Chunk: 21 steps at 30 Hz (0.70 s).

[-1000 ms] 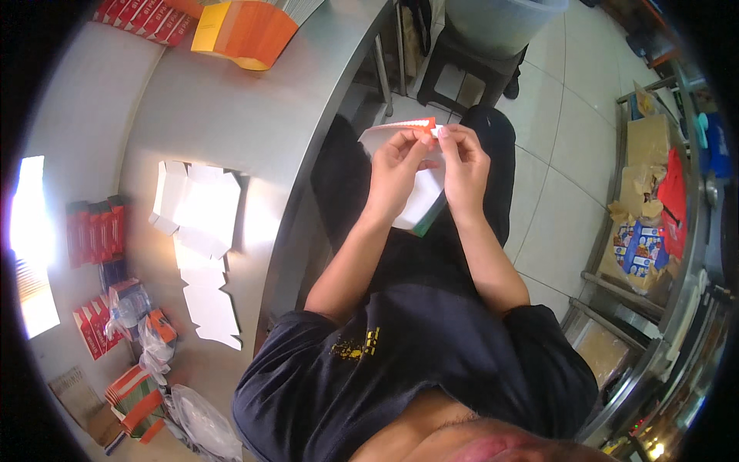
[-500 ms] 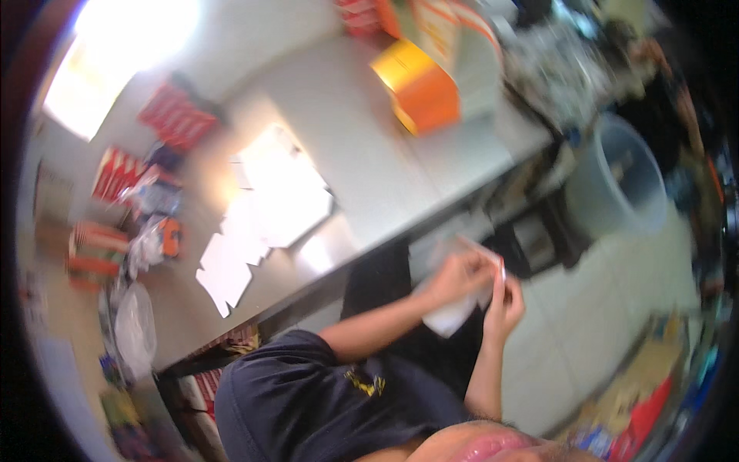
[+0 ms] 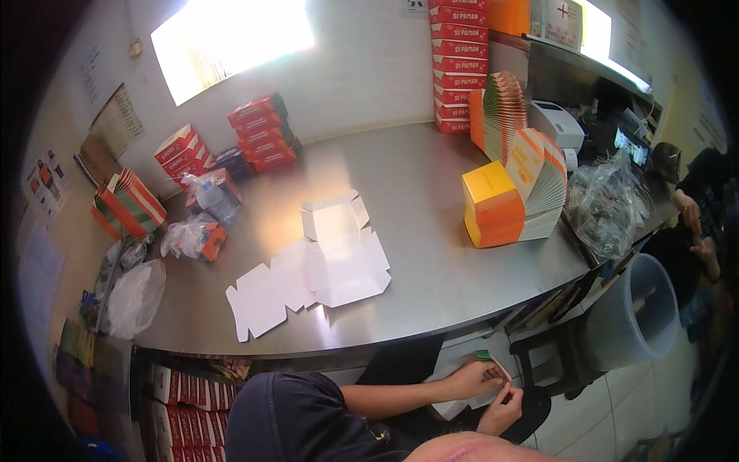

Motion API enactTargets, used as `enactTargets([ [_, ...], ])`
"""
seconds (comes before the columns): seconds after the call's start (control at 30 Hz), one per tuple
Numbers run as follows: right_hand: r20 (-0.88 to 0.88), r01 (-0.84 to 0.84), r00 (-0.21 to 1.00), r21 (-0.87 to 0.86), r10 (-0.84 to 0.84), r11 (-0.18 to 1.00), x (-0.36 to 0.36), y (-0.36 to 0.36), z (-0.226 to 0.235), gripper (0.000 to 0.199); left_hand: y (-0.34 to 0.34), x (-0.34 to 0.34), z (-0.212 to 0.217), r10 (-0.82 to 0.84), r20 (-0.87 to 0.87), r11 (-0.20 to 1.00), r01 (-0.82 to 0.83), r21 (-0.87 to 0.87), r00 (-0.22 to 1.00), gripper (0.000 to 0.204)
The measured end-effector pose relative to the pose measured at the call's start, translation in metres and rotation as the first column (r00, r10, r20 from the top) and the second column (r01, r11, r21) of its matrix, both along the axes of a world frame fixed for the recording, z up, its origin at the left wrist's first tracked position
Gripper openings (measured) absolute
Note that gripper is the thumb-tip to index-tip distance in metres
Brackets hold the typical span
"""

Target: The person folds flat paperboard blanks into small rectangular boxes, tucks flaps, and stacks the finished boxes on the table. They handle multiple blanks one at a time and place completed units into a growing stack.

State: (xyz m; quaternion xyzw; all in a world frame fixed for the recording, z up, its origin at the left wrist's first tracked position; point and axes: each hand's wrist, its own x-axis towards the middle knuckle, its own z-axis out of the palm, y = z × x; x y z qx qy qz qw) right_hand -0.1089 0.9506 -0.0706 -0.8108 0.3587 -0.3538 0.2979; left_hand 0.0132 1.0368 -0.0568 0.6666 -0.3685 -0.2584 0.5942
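While the stainless steel table (image 3: 431, 231) fills the middle of the view, both hands work below its front edge, over the person's lap. The left hand (image 3: 471, 379) has its fingers pinched together on a small flat white carton blank (image 3: 468, 400) with a green and orange edge, and the right hand (image 3: 502, 410), just beside it and touching the same piece from below, has its fingers closed on it as well; the blank is held low between the knees and the table's underside, well apart from the stock on top. On the tabletop lie several unfolded white carton blanks (image 3: 312, 277), spread flat and overlapping near the front edge. To their right stands an orange and yellow box (image 3: 493, 204) touching a fanned stack of flat cartons (image 3: 543, 181). Red boxes (image 3: 262, 131) are piled by the back wall, with a taller column of red boxes (image 3: 459, 61) further right. Crumpled clear plastic bags (image 3: 196, 231) sit at the left end. A grey plastic bin (image 3: 635, 312) stands on the tiled floor to the right, beside a black stool (image 3: 550, 358), and another person (image 3: 697, 212) sits at the far right edge.
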Motion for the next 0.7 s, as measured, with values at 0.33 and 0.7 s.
enactTargets([
  [0.33, -0.056, -0.054, 0.997, -0.039, 0.052, 0.998, -0.003, -0.024, 0.015, 0.026, 0.028, 0.038, -0.006, 0.210, 0.136, 0.973, -0.192, -0.131, 0.968, 0.044],
  [0.7, -0.265, 0.128, 0.961, 0.162, -0.082, 0.978, 0.002, -0.024, 0.026, 0.029, 0.032, 0.049, 0.001, 0.036, 0.066, 0.999, -0.033, -0.039, 0.997, 0.022],
])
